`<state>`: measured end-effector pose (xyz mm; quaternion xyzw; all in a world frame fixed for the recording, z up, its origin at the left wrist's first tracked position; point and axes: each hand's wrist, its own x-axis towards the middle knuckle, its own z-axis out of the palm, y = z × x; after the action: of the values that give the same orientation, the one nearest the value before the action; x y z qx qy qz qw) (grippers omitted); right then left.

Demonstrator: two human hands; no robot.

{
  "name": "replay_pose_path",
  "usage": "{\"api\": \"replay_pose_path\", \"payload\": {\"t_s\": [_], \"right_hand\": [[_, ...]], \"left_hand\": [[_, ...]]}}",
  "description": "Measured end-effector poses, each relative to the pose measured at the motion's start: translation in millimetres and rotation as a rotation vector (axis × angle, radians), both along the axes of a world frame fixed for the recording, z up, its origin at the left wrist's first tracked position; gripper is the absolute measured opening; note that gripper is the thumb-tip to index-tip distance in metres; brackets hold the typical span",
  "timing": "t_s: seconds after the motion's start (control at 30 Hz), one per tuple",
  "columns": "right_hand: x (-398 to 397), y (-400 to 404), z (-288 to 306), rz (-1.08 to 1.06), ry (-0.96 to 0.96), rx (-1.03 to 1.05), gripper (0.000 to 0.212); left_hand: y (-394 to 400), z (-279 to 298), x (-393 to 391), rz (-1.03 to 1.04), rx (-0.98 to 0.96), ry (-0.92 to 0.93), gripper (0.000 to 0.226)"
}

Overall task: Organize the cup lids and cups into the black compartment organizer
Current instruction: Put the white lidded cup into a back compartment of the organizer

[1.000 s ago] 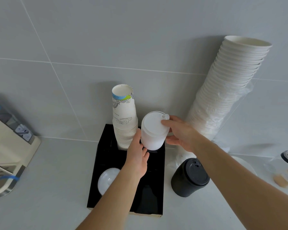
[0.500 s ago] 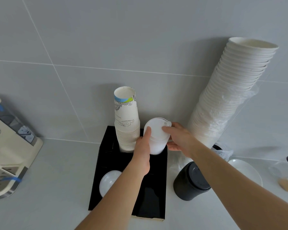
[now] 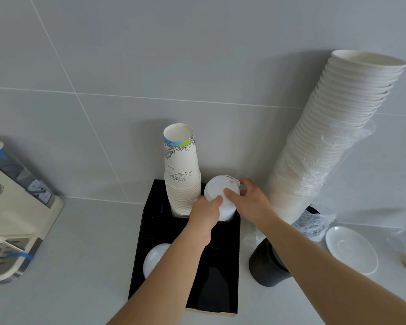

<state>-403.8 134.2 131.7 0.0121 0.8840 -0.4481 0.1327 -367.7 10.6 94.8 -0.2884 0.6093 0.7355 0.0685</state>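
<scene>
The black organizer (image 3: 150,233) sits on the grey counter with its far edge against the tiled wall. In its far-left compartment stands a stack of printed paper cups (image 3: 182,174). Just right of that stack, both hands hold a stack of white lids (image 3: 222,198) at the far-right compartment: the left hand (image 3: 205,212) has its fingers curled round the near-left side, and the right hand (image 3: 251,200) grips the right side with its thumb laid on the top lid. Room is tight there — the cups touch or nearly touch the lids on the left, and the wall stands close behind. The near-right compartment shows bare black floor, while a white dome lid (image 3: 154,259) lies in the near-left one.

Compared with a second ago, the lid stack sits much lower: its lower part has dropped between the organizer's walls, and both hands have come down with it, the left one sliding up over the rim.

The left forearm covers the middle of the organizer, so how far the lids reach into the compartment is hard to judge — they may not be fully seated. To the right, a tall leaning stack of white bowls (image 3: 333,137) rests against the wall, partly sleeved in clear plastic. A black cup (image 3: 265,266) near the organizer is half hidden by the right forearm. A white saucer (image 3: 350,249) lies further right, and a cream machine (image 3: 14,221) is cut off at the left edge.
</scene>
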Motion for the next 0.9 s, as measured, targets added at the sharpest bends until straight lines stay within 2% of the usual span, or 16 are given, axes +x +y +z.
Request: {"api": "replay_pose_path", "payload": {"t_s": [0.1, 0.13, 0.23, 0.3, 0.43, 0.57, 0.77, 0.9], "right_hand": [[2, 1, -5, 0.046, 0.01, 0.079, 0.052], [3, 2, -6, 0.057, 0.021, 0.106, 0.053], [5, 6, -7, 0.075, 0.086, 0.191, 0.059], [7, 7, -9, 0.13, 0.127, 0.257, 0.055], [11, 8, -15, 0.286, 0.138, 0.42, 0.05], [13, 8, -17, 0.408, 0.154, 0.583, 0.044], [14, 5, -19, 0.487, 0.173, 0.679, 0.044], [14, 1, -23, 0.506, 0.163, 0.702, 0.043]], "left_hand": [[0, 4, 7, -0.011, -0.168, 0.006, 0.03], [-1, 2, 8, -0.023, -0.237, 0.012, 0.022], [-2, -4, 13, -0.068, -0.4, 0.06, 0.028], [-1, -3, 18, -0.12, -0.499, 0.1, 0.028], [3, 1, 26, -0.265, -0.771, 0.175, 0.048], [2, -3, 28, -0.46, -1.033, 0.209, 0.041], [-9, -11, 23, -0.566, -1.188, 0.236, 0.025], [-13, -13, 22, -0.593, -1.223, 0.235, 0.024]]}}
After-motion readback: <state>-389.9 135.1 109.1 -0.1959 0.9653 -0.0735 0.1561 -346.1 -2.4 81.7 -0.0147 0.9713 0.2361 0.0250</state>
